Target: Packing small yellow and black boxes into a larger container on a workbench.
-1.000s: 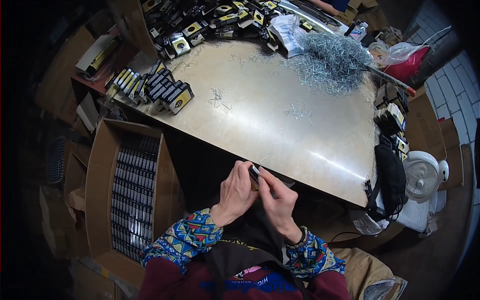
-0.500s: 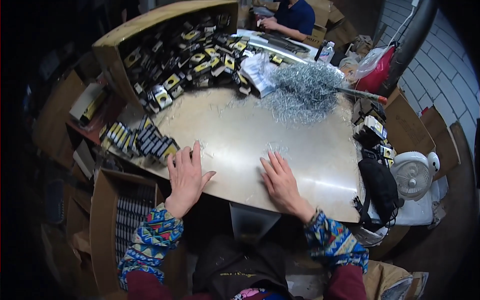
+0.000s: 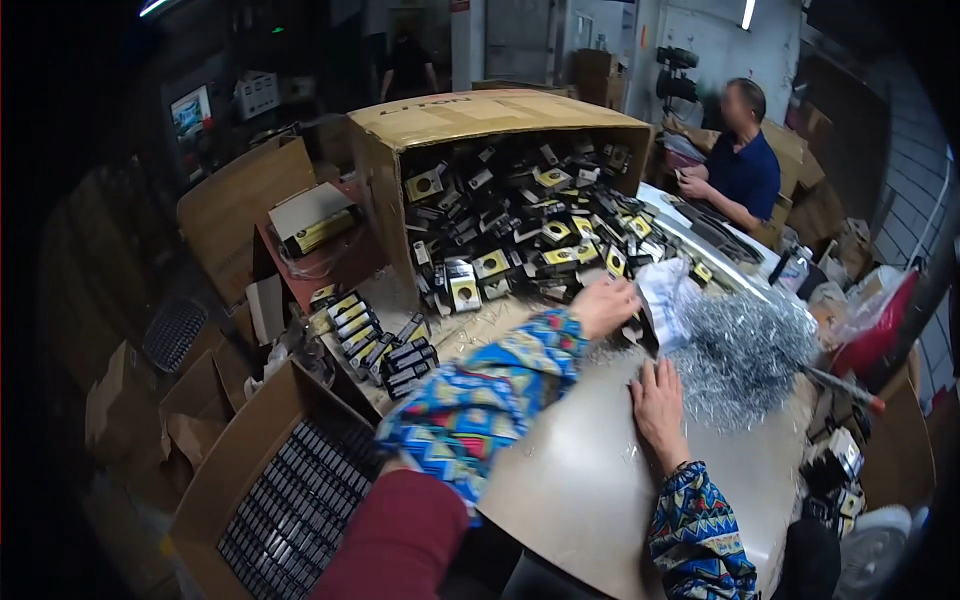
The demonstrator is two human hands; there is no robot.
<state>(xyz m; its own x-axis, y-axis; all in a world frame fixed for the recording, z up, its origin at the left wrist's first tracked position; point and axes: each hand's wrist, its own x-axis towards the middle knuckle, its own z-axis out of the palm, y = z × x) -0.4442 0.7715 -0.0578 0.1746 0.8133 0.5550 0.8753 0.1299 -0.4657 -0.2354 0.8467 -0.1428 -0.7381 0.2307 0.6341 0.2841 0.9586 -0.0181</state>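
Observation:
My left hand (image 3: 605, 308) reaches across to the near edge of a heap of small black-and-yellow boxes (image 3: 490, 264), beside a crumpled white bag (image 3: 665, 300). Motion blurs its fingers, and whether they grip anything is hidden. The heap spills from a large cardboard box (image 3: 375, 190) lying on its side. My right hand (image 3: 660, 410) rests on the shiny tabletop (image 3: 570, 450), fingers stretched out and empty. Just right of it lies a tangled pile of thin silvery metal pieces (image 3: 745, 355).
Stacked small boxes (image 3: 370, 340) stand at the table's left edge. Below them is an open carton (image 3: 190, 510) with packed rows of boxes (image 3: 290, 515). A rod with a red end (image 3: 845, 388) juts out at right. A person in a dark blue shirt (image 3: 745, 180) sits across the table.
My view has lifted and turned left. My left hand has gone from the table's near edge forward to the box heap. My right hand has moved forward, near the metal pile.

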